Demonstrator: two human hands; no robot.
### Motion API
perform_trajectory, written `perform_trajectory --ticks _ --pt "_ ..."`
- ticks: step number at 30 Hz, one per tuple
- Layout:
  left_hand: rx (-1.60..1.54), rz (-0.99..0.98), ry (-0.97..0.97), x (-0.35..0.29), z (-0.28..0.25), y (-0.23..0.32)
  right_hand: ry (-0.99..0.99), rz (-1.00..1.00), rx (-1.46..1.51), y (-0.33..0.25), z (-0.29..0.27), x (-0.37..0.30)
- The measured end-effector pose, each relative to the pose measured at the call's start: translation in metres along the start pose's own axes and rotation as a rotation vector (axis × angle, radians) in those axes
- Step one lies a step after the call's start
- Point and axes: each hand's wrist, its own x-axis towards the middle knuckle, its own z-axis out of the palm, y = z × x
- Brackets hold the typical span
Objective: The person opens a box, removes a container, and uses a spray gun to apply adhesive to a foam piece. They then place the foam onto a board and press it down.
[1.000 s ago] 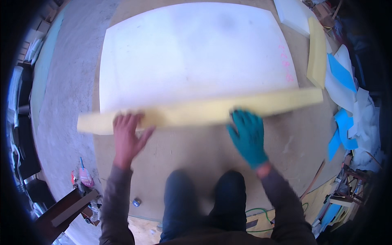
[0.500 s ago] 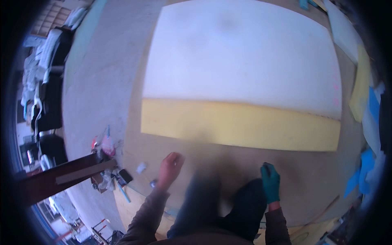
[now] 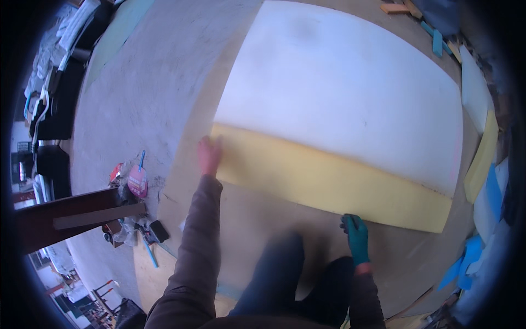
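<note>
A large white sheet (image 3: 339, 98), which looks like foam, lies flat ahead of me. A long yellow foam strip (image 3: 307, 175) runs along its near side, slanting down to the right. At the strip's left end, my bare left hand (image 3: 209, 157) has its fingers bent on the edge, slightly blurred. My right hand (image 3: 357, 237), in a teal glove, is by the strip's near edge, right of its middle. Its fingers are curled together, with something small and dark at the tips that I cannot make out.
A brown board (image 3: 257, 214) lies under the sheet. To the left are a dark red beam (image 3: 82, 214), a pink paddle-shaped thing (image 3: 138, 181) and a small black box (image 3: 159, 231). Blue foam pieces (image 3: 470, 257) and a yellow sheet (image 3: 482, 162) stand along the right side.
My left hand has moved forward from over the board to the strip's left end. My right hand has come closer to the strip's near edge. The whole view has turned.
</note>
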Motion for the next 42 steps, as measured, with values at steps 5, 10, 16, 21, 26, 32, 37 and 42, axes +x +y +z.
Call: perform_trajectory --ticks 5,10,16,21,26,32,37,42 --pt "-0.130 -0.114 0.033 -0.003 0.026 -0.009 -0.052 -0.287 -0.250 -0.113 0.096 0.069" --pt "-0.198 -0.062 0.167 -0.015 0.024 -0.001 -0.206 -0.725 -0.480 -0.195 0.225 0.178" --pt "-0.019 -0.127 0.168 -0.032 0.022 0.008 -0.386 -1.330 -0.985 -0.243 0.394 0.254" --pt "-0.081 -0.159 0.164 -0.038 0.030 0.001 -0.543 -1.408 -1.405 -0.253 0.467 0.268" --pt "-0.148 -0.188 0.132 -0.039 0.035 0.002 -0.647 -1.307 -1.546 -0.244 0.469 0.273" --pt "-0.225 -0.145 0.062 -0.026 0.026 -0.002 -0.611 -1.316 -1.371 -0.235 0.460 0.279" --pt "-0.330 -0.234 -0.028 -0.021 0.014 0.003 -0.562 -1.396 -1.337 -0.223 0.459 0.288" --pt "-0.314 -0.211 0.118 -0.019 0.010 0.018 -0.592 -1.525 -1.324 -0.220 0.456 0.297"
